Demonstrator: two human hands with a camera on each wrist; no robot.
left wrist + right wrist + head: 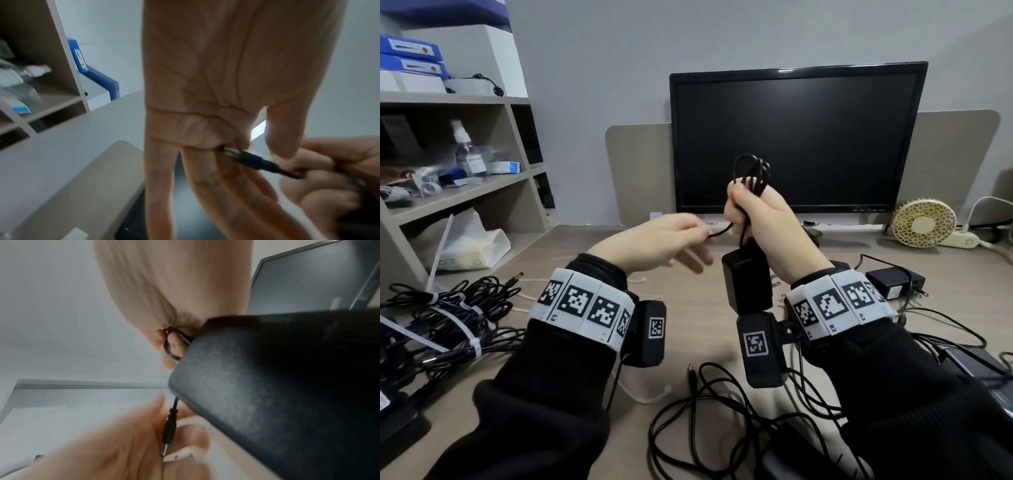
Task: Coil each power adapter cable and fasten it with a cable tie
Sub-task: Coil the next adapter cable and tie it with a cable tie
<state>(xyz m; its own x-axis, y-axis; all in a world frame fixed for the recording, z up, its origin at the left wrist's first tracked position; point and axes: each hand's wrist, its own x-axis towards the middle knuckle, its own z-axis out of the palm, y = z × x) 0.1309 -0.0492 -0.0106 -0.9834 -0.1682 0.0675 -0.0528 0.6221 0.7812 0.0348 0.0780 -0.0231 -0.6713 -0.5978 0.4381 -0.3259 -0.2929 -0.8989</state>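
My right hand (743,209) is raised in front of the monitor and grips a bundle of black cable loops (752,169) that stick out above the fist. The cable's black adapter brick (748,281) hangs below that hand and fills the right wrist view (267,386). Just to its left, my left hand (697,240) pinches the cable's free end by the barrel plug (246,158), which also shows in the right wrist view (169,431). A white cable tie (177,456) lies across the left fingers.
Several tied adapter bundles (448,318) lie at the desk's left. Loose black cables (722,404) and a white tie (650,397) lie in front. Another adapter (893,282) sits at the right, with a monitor (798,137), a small fan (924,222) and a shelf (465,192) behind.
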